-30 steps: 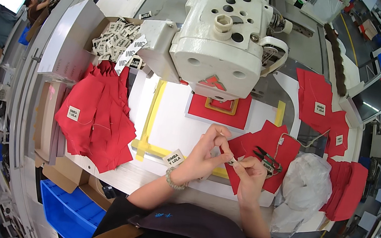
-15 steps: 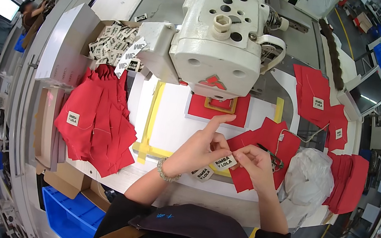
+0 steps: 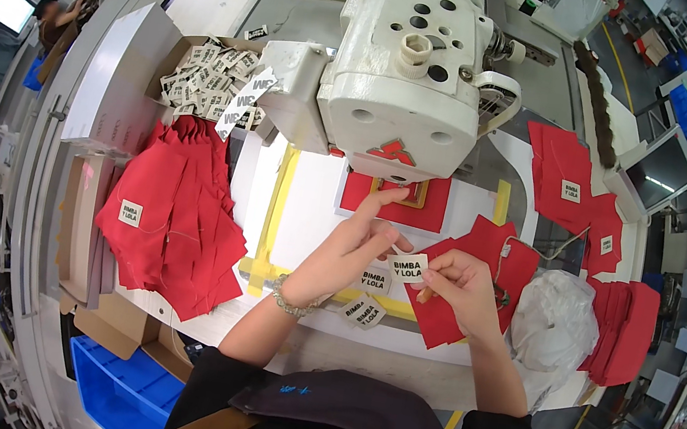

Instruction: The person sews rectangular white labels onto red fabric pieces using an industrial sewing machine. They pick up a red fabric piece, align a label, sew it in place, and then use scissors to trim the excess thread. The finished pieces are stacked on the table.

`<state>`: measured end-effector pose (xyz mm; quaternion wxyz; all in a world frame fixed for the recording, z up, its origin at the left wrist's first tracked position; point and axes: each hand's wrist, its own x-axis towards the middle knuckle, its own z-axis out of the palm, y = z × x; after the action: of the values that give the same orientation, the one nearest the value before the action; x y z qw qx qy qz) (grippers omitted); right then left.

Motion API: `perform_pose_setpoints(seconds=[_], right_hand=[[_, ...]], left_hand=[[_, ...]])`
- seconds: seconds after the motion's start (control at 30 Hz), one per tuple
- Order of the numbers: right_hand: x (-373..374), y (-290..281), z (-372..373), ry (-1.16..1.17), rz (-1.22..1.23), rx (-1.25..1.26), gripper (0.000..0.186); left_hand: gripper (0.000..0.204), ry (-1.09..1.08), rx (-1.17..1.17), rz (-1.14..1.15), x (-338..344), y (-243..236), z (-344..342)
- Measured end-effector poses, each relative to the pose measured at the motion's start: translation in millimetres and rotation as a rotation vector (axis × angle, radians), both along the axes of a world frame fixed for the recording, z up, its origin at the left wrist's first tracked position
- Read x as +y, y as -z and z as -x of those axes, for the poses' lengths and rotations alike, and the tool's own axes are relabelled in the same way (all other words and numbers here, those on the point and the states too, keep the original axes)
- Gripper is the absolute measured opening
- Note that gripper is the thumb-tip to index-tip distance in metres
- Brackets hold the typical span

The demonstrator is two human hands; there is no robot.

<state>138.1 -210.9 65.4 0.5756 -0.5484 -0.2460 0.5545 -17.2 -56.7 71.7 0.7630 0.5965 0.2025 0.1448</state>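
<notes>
My right hand [image 3: 454, 281] pinches a square white label with black print [image 3: 407, 266] over loose red fabric pieces [image 3: 466, 319]. Just left of it, my left hand [image 3: 365, 249] has its index finger stretched forward and its thumb raised, with nothing visible held. More printed labels [image 3: 365, 311] lie on the white work surface below my fingers. Dark scissors [image 3: 502, 293] are partly hidden behind my right hand. Ahead, a red fabric piece [image 3: 429, 215] lies under the white sewing machine [image 3: 393, 97], around a yellow frame [image 3: 418, 199] partly covered by my left index finger.
A red fabric pile [image 3: 168, 218] and a box of labels [image 3: 207, 81] stand at left. Red pieces [image 3: 563, 186], a white plastic bag [image 3: 550, 328] and a red stack [image 3: 621, 335] sit at right. A blue bin [image 3: 118, 390] is lower left. Co-workers [image 3: 59, 21] are at far left.
My left hand has moved forward, its index finger reaching further up, and has come off the label. The label has shifted up and turned more level in my right hand's pinch.
</notes>
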Motion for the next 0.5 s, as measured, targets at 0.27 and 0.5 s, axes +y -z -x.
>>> perform_pose_setpoints(seconds=[0.27,0.5], right_hand=[[6,9,1,0.059,-0.002,0.043,0.010],[9,13,-8,-0.017,0.062,-0.041,0.012]], left_hand=[[0.064,0.011,-0.012,0.179,0,25,15],[0.055,-0.029,0.000,0.107,0,26,13]])
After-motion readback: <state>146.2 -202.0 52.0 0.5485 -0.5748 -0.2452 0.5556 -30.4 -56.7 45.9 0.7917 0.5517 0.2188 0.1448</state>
